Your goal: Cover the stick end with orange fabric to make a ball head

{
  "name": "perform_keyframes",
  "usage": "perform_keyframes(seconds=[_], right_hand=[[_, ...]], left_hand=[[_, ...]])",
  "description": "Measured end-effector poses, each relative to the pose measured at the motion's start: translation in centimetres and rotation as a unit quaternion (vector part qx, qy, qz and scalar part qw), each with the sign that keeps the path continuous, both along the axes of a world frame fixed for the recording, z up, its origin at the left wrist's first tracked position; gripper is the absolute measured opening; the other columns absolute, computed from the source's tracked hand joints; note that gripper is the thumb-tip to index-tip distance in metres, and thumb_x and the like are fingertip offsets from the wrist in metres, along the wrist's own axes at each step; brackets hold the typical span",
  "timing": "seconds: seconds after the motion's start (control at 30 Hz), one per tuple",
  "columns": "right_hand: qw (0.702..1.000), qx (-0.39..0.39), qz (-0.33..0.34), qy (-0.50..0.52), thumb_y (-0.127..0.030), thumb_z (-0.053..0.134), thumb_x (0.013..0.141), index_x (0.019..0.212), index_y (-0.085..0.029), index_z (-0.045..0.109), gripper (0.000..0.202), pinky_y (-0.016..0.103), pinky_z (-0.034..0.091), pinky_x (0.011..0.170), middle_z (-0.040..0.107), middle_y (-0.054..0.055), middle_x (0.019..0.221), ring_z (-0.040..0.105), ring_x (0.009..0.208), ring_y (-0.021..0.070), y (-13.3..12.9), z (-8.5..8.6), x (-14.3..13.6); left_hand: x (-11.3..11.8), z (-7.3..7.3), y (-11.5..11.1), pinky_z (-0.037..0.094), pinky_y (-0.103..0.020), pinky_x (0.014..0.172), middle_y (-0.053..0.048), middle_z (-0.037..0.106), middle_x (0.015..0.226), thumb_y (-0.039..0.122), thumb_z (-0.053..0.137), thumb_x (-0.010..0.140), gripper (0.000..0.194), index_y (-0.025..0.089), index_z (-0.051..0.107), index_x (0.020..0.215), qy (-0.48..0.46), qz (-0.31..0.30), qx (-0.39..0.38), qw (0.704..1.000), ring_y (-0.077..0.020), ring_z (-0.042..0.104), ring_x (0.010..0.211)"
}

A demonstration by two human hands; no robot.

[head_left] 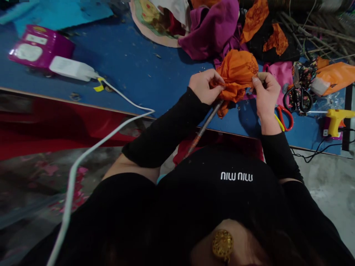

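Observation:
A bunched piece of orange cloth (235,68) sits at the upper end of a thin dark stick (206,123), which slants down over the table edge toward my body. My left hand (206,87) pinches the gathered folds on the cloth's left side, thumb against fingers. On the other side my right hand (266,87) grips the cloth's right edge between thumb and fingers. Part of the cloth hangs below, beside the stick. How the cloth is joined to the stick is hidden in the folds.
On the blue table (124,70) lie purple cloth (210,31), black-handled scissors (298,99), red-and-yellow scissors (285,118) and a yellow glue gun (337,120). A purple power strip (41,48) at left has a white cable (111,136) crossing the front edge. Several sticks (321,37) lie at upper right.

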State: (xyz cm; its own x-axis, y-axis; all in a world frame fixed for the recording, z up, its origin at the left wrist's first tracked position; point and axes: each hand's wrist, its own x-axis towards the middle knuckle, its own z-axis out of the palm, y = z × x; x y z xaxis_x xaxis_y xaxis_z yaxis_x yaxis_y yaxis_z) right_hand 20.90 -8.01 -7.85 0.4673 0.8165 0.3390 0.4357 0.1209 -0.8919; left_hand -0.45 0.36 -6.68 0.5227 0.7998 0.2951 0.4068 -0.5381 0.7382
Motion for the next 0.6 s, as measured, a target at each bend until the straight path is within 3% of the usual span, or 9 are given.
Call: perform_keyframes(seconds=[0.13,0.23,0.3,0.43,0.6], right_hand=[[0.997,0.019,-0.061,-0.052,-0.074,0.051,0.095,0.103,-0.027,0.062,0.049,0.046,0.062,0.089,0.065,0.004,0.094,0.068,0.095,0.0215,-0.9,1.1,-1.1],[0.98,0.095,-0.127,-0.122,-0.065,0.053,0.099,0.114,-0.029,0.059,0.039,0.047,0.06,0.096,0.065,0.007,0.107,0.066,0.102,0.0223,-2.5,3.4,-2.5],[0.974,0.095,-0.075,-0.193,-0.056,0.052,0.102,0.116,-0.03,0.06,0.031,0.045,0.061,0.094,0.066,0.009,0.114,0.067,0.102,0.0227,-3.5,4.7,-3.3],[0.953,-0.046,0.099,-0.282,-0.037,0.054,0.101,0.132,-0.027,0.059,0.033,0.044,0.063,0.089,0.067,0.011,0.131,0.07,0.107,0.0252,-4.3,4.6,-4.3],[0.934,-0.098,0.097,-0.331,-0.021,0.041,0.103,0.135,-0.025,0.059,0.037,0.045,0.059,0.096,0.07,0.01,0.114,0.068,0.104,0.0245,-5.0,3.0,-4.0]], left_hand=[[-0.6,-0.2,-0.1,0.056,-0.035,0.084,0.001,0.078,0.098,0.037,0.069,0.08,0.02,0.027,0.067,0.097,0.0,0.003,0.016,1.0,-0.02,0.07,0.086],[-0.5,0.2,-0.3,0.056,-0.038,0.088,0.001,0.079,0.11,0.032,0.065,0.075,0.043,0.027,0.068,0.117,0.003,-0.014,0.022,1.0,-0.0219,0.071,0.092],[-0.3,0.3,-0.5,0.055,-0.04,0.096,0.002,0.078,0.118,0.034,0.063,0.077,0.047,0.027,0.069,0.123,0.004,-0.036,0.019,0.999,-0.0231,0.071,0.102],[0.0,0.5,-0.4,0.052,-0.041,0.102,0.001,0.079,0.113,0.039,0.059,0.084,0.031,0.025,0.075,0.106,0.004,-0.042,0.009,0.999,-0.0224,0.068,0.105],[-0.6,0.6,-0.5,0.055,-0.036,0.086,0.001,0.08,0.101,0.039,0.06,0.089,0.027,0.026,0.072,0.109,-0.016,0.025,-0.008,1.0,-0.0201,0.07,0.091]])
